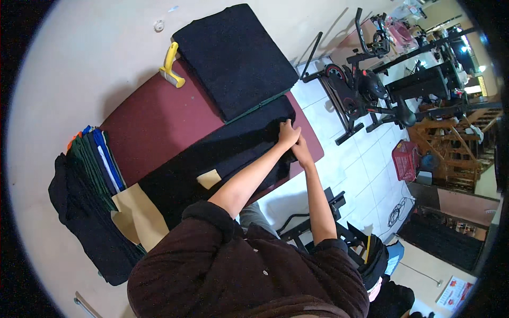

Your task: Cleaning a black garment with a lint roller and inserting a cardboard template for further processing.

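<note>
A long piece of black cloth (pixel 196 159) lies across a maroon table (pixel 159 114). Tan fabric (pixel 140 212) shows at its left end, and a small tan patch (pixel 208 179) sits near its front edge. At the right end of the cloth, my left hand (pixel 289 134) and my right hand (pixel 301 150) are close together, both closed on the black cloth. The fingertips are partly hidden in the dark folds. A thick folded stack of black cloth (pixel 233 58) rests just behind, with a thin green edge showing underneath.
A yellow and grey handled tool (pixel 172 66) stands at the table's back edge. Stacked folded garments (pixel 93 164) in green, blue and black fill the left end, beside draped black cloth (pixel 90 222). To the right are an exercise bike (pixel 355 87) and a red basket (pixel 406 160).
</note>
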Demonstrator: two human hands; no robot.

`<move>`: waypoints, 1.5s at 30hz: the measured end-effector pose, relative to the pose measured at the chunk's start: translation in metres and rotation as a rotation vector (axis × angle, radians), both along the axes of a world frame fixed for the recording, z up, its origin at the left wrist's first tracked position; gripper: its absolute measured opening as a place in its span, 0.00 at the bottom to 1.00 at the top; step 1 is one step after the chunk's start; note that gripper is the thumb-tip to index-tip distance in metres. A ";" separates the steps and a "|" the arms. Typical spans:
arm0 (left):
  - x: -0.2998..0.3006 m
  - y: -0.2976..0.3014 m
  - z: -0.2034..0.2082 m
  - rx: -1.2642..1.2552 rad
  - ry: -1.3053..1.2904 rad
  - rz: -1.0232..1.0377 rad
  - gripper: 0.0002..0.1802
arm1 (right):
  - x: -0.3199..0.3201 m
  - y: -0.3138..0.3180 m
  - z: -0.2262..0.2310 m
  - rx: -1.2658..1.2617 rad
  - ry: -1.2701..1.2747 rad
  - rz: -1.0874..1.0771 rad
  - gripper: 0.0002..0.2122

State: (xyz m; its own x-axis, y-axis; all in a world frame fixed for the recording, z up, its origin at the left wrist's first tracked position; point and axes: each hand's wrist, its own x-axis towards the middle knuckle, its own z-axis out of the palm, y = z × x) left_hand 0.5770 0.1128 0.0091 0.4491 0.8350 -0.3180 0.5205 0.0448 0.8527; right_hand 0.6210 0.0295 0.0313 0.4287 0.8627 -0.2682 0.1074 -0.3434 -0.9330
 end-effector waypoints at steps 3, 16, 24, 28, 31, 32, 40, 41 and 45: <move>-0.028 0.010 -0.005 -0.123 -0.131 0.175 0.27 | -0.026 0.002 0.044 0.025 0.137 0.141 0.20; -0.260 -0.025 0.120 -0.057 -0.598 0.375 0.24 | -0.130 0.014 0.055 0.198 -0.440 0.266 0.22; -0.494 -0.094 0.084 -0.309 -0.396 1.039 0.30 | -0.294 0.053 0.042 0.339 -0.841 0.852 0.24; -0.553 -0.116 0.005 -0.378 -0.373 1.120 0.36 | -0.329 0.049 -0.002 0.345 -0.943 0.941 0.25; -0.542 -0.102 0.035 -0.319 -0.323 1.064 0.36 | -0.333 0.050 -0.013 0.299 -1.007 0.982 0.25; -0.540 -0.098 0.042 -0.279 -0.297 1.036 0.34 | -0.334 0.051 -0.012 0.301 -1.012 0.977 0.25; -0.554 -0.108 0.037 -0.097 -0.188 0.996 0.27 | -0.333 0.053 0.011 0.284 -0.969 0.877 0.25; -0.561 -0.109 0.029 -0.094 -0.193 0.990 0.27 | -0.332 0.055 0.012 0.285 -0.975 0.871 0.25; -0.576 -0.106 0.010 -0.046 -0.375 0.928 0.29 | -0.321 0.061 -0.004 0.230 -1.057 0.776 0.25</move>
